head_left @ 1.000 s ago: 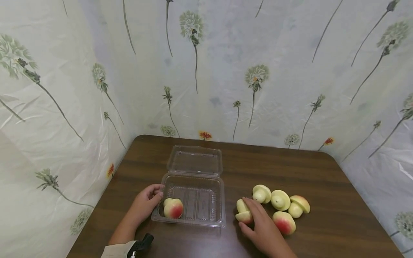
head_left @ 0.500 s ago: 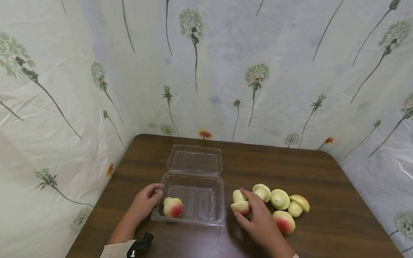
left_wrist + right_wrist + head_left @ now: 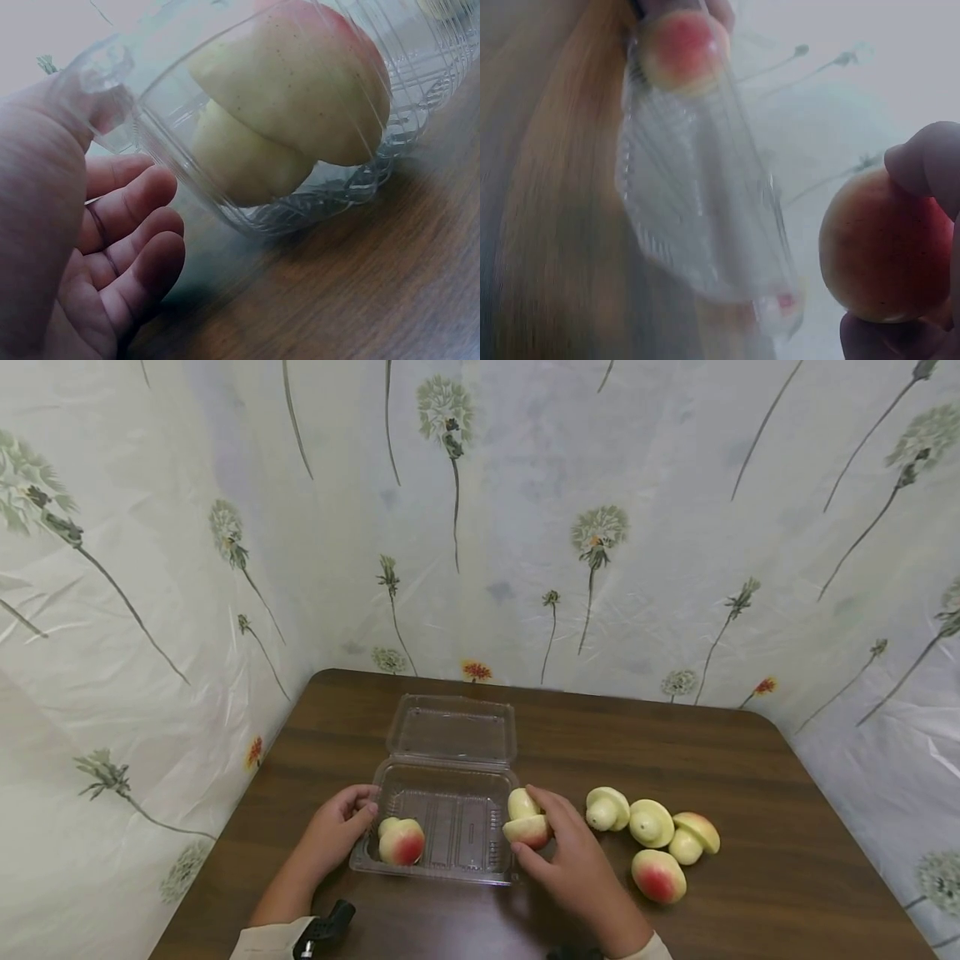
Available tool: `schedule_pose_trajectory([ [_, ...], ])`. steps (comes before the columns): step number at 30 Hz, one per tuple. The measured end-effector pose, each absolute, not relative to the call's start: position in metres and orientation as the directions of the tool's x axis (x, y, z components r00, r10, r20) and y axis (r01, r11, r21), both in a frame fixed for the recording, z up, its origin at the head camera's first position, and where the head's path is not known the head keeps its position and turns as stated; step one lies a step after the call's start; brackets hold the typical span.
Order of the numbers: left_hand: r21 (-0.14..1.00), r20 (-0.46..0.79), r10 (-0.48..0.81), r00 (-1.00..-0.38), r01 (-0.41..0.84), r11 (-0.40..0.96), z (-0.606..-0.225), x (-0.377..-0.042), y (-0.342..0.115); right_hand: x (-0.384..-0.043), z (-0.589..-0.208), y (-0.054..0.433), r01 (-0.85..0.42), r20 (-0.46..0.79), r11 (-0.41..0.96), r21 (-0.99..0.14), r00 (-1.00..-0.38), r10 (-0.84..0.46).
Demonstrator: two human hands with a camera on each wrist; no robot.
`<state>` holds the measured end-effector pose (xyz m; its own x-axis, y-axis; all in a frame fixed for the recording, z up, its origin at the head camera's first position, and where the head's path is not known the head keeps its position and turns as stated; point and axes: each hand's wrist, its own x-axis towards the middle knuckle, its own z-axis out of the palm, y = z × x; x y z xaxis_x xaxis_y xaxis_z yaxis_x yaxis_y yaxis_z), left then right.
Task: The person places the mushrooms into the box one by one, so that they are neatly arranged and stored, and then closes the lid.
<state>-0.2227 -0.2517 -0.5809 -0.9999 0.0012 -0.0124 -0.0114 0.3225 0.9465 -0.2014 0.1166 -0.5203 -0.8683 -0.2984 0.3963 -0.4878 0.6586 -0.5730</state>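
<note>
A clear plastic clamshell container (image 3: 457, 827) lies with its lid folded back. My left hand (image 3: 335, 828) pinches its left rim; in the left wrist view the other fingers (image 3: 154, 266) hang below, apart from the wall. Inside, at the near left corner, lies one toy mushroom (image 3: 402, 845) with a red-blushed cap. Between thumb and fingers my right hand (image 3: 577, 868) holds a second pale yellow mushroom (image 3: 528, 831) at the container's right edge. In the right wrist view the held mushroom's (image 3: 885, 247) rounded red cap shows, with the container blurred behind it.
On the brown table (image 3: 637, 743) to the right lie several more mushrooms, among them a stem-up one (image 3: 651, 823) and a cap-up one (image 3: 659, 876). The open lid (image 3: 452, 731) lies behind the container. A flower-printed curtain (image 3: 510, 527) surrounds the table.
My right hand has carried its mushroom leftward from beside the other mushrooms to the container's right edge. The left hand has stayed at the left rim.
</note>
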Motion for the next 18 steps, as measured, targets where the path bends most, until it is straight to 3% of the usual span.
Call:
schedule_pose_trajectory([
  [18,0.939,-0.018,0.0,-1.0,-0.017,0.342,-0.576,-0.221,-0.25,-0.203,-0.511,0.074,-0.513,0.272,0.607,-0.607,-0.851,-0.448],
])
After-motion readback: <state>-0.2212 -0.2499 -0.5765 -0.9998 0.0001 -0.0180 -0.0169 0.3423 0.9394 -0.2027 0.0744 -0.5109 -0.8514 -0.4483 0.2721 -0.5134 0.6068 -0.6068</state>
